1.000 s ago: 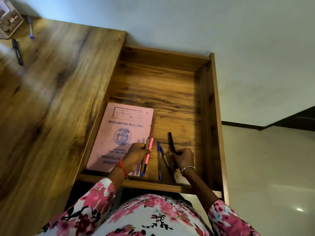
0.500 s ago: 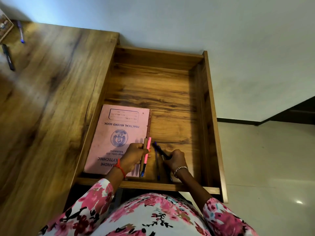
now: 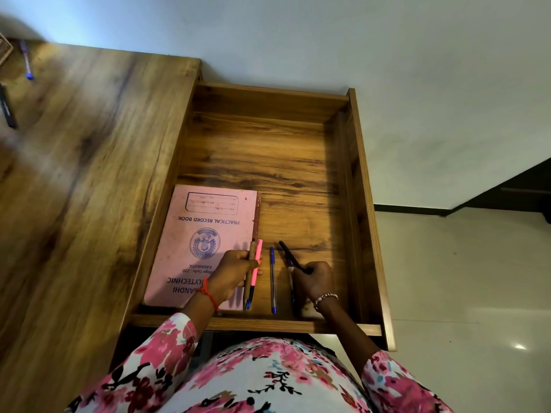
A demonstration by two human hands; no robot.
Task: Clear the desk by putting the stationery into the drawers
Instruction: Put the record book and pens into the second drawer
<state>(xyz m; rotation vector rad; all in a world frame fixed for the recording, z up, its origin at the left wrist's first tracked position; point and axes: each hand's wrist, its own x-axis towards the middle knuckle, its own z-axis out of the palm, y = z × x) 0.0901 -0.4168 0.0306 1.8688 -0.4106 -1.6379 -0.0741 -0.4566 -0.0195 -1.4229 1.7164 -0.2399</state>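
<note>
An open wooden drawer (image 3: 362, 204) sits to the right of the desk top (image 3: 74, 204). A pink record book (image 3: 208, 234) lies at the drawer's front left. My left hand (image 3: 231, 274) grips a pink pen (image 3: 256, 263) and a brown pencil (image 3: 250, 272) beside the book's right edge. A blue pen (image 3: 272, 278) lies alone on the drawer floor between my hands. My right hand (image 3: 316, 280) holds a black pen (image 3: 290, 256), which tilts up to the left; another pen lies partly hidden under this hand.
On the desk's far left lie a blue pen (image 3: 26, 59) and a black pen (image 3: 7, 107), next to the corner of a holder (image 3: 4, 50). The drawer's back half is bare wood. A white wall and a tiled floor (image 3: 462, 293) lie to the right.
My right hand has turned the black pen from straight to tilted left and drawn slightly right, leaving one blue pen lying free. My left hand stays on the pink pen and pencil.
</note>
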